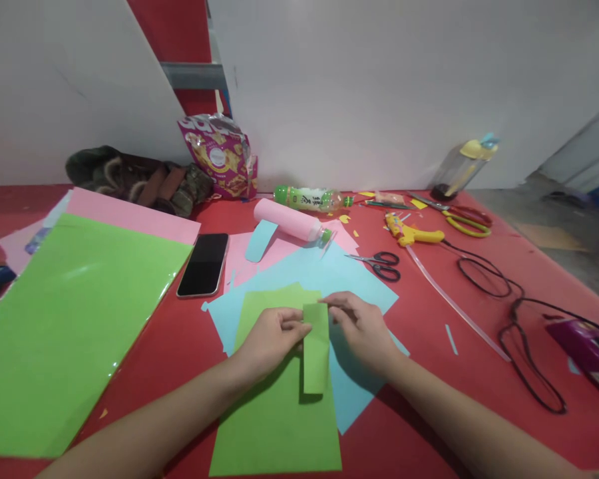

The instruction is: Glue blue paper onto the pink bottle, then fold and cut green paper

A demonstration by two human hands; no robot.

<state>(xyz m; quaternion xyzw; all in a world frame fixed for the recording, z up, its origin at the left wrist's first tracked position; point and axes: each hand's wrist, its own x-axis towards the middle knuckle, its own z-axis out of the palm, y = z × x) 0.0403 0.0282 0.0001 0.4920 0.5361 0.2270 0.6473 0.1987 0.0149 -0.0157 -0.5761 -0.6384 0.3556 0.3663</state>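
Note:
A small folded strip of green paper (315,359) is held upright between my hands. My left hand (272,336) pinches its left edge with thumb and fingers. At the top right corner, the fingertips of my right hand (359,326) grip the same strip, the thumb bent near the edge. Underneath lies a larger green paper sheet (274,432), over a light blue sheet (359,399). Just beyond my right hand rest small black-handled scissors (383,266). A pink-wrapped bottle (289,221) with a blue paper piece (261,241) against it lies farther back.
To the left are a black phone (203,265) and a pack of green paper (80,319). A yellow glue gun (412,233) with a looping cord, red-and-yellow-handled scissors (466,219) and a purple item (586,356) lie right. Behind stand a snack bag (222,156) and a clear bottle (462,169).

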